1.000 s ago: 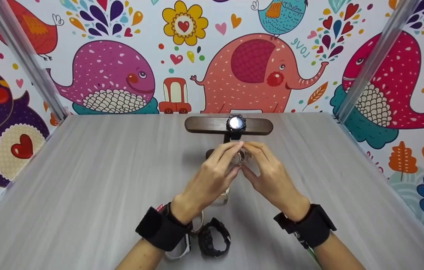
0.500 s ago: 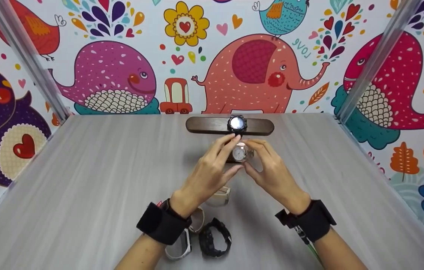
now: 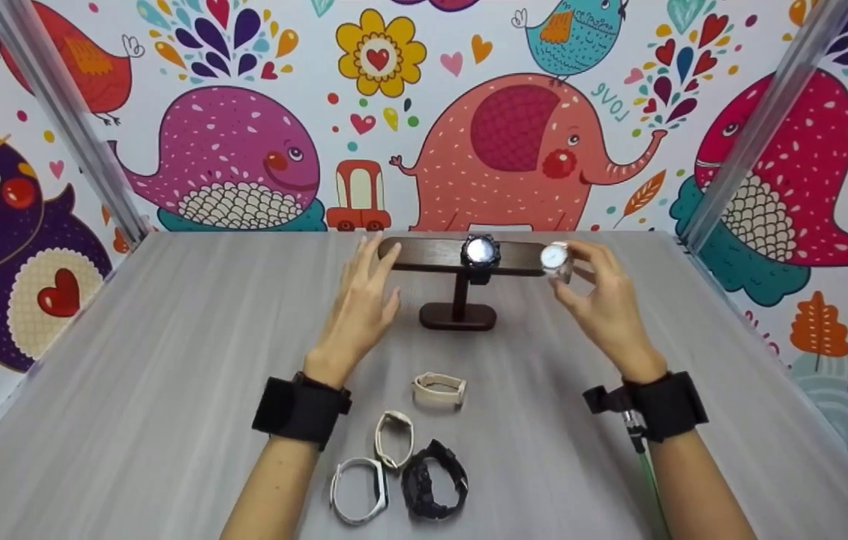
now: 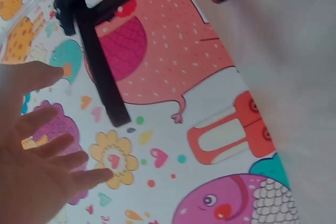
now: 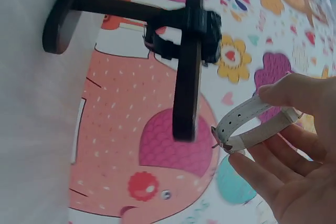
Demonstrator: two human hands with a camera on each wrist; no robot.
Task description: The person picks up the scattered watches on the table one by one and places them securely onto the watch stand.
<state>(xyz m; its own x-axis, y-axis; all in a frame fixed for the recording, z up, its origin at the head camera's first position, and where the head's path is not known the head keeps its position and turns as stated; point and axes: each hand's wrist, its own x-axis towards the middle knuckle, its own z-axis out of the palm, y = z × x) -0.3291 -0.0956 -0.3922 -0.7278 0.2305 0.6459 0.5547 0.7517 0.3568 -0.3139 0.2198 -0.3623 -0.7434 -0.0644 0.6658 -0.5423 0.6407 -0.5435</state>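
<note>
A: Silver-faced wristwatch (image 3: 556, 257) with a pale perforated strap, pinched between thumb and fingers of the right hand (image 3: 603, 311), strap looped shut and buckle end pointing at the stand.

B: Where does it sit against the stand?

A: Just off the right tip of the dark wooden T-shaped watch stand (image 3: 461, 285). From the right wrist view the strap's buckle (image 5: 220, 139) is just beside the end of the crossbar, a sliver of gap, not over it.

B: And the left hand?

A: The left hand (image 3: 361, 307) has fingers straight and spread, holding nothing, fingertips close by the crossbar's left end. Touching or not, I cannot tell.

B: What is already on the bar?

A: A chunky black round-faced watch (image 3: 480, 253) wrapped round the middle, glass face shining. The bar is flat and smooth with rounded ends, on a thin post and an oval foot.

B: Room around the grip?

A: Bare bar between the black watch and the held one. Grey wood-grain tabletop (image 3: 169, 360) lies open on both sides of the hands. Nearer the wrists lie a beige strap band (image 3: 438, 390), a small cream band (image 3: 394, 439), a white band (image 3: 358, 490) and a bulky black watch (image 3: 435, 480), clustered close together and well apart from the held one.
</note>
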